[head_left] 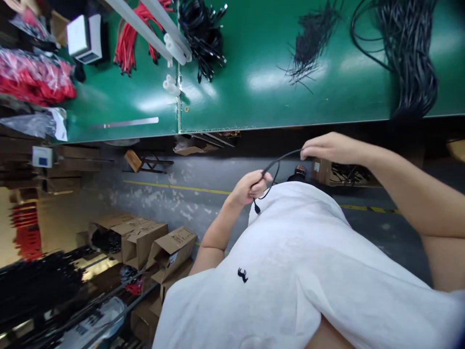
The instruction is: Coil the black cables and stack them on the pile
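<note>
A thin black cable (pixel 285 155) stretches between my two hands, in front of my white shirt and below the bench edge. My left hand (pixel 250 187) is closed around a looped part of it, and a small plug dangles under the fingers. At the cable's other side, the fingertips of my right hand (pixel 321 147) pinch it; the exact end there is hidden. On the green bench (pixel 232 109) above lie a bundle of black cables with plugs (pixel 203 39), a pile of short black ties (pixel 314 39) and a thick hank of black cable (pixel 410 58).
Red cables (pixel 127 43) and bagged red items (pixel 36 77) lie at the bench's left. A metal ruler-like strip (pixel 127 123) rests near its edge. Open cardboard boxes (pixel 141 237) stand on the floor at lower left. Under the bench is a box of black cables (pixel 348 173).
</note>
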Action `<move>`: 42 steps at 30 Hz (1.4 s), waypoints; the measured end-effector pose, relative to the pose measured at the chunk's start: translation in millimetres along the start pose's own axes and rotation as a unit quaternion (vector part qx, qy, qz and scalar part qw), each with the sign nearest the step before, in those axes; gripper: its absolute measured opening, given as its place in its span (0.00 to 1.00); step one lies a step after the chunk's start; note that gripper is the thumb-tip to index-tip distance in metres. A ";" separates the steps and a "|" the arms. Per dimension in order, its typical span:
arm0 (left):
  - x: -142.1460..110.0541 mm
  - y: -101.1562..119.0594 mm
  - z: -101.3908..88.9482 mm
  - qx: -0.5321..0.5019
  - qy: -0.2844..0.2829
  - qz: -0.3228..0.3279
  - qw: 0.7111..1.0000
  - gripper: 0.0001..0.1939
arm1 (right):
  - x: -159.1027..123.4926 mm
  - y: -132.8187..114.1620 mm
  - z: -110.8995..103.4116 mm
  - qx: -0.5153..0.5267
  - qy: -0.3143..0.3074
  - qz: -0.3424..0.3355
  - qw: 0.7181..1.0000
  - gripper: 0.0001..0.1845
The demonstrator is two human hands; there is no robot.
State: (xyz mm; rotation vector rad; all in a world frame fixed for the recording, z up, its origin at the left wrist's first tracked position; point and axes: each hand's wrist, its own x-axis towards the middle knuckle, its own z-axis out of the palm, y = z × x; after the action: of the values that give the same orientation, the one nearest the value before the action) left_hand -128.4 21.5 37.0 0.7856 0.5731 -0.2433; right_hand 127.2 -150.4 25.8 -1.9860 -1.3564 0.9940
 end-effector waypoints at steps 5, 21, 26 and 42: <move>-44.5 55.9 -30.0 -0.116 0.167 0.186 0.961 0.20 | -21.5 105.6 -13.6 0.018 0.102 0.231 0.967 0.29; -43.9 76.1 -30.8 -0.073 0.213 0.174 0.959 0.16 | -70.1 108.5 -2.5 -0.177 -0.026 0.273 0.945 0.09; 19.3 30.5 11.0 0.061 0.109 0.052 0.991 0.17 | -43.9 -29.9 -2.6 -0.037 -0.133 -0.135 0.981 0.18; 0.7 33.3 17.8 -0.136 0.148 0.123 0.972 0.26 | -16.5 120.6 -3.8 0.069 0.086 0.026 0.994 0.27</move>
State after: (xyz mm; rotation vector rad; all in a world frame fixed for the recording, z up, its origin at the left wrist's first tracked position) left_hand -107.1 31.5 66.5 0.6218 0.7632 0.1829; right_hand 192.1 -208.5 -59.3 -1.9623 -1.1195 0.8924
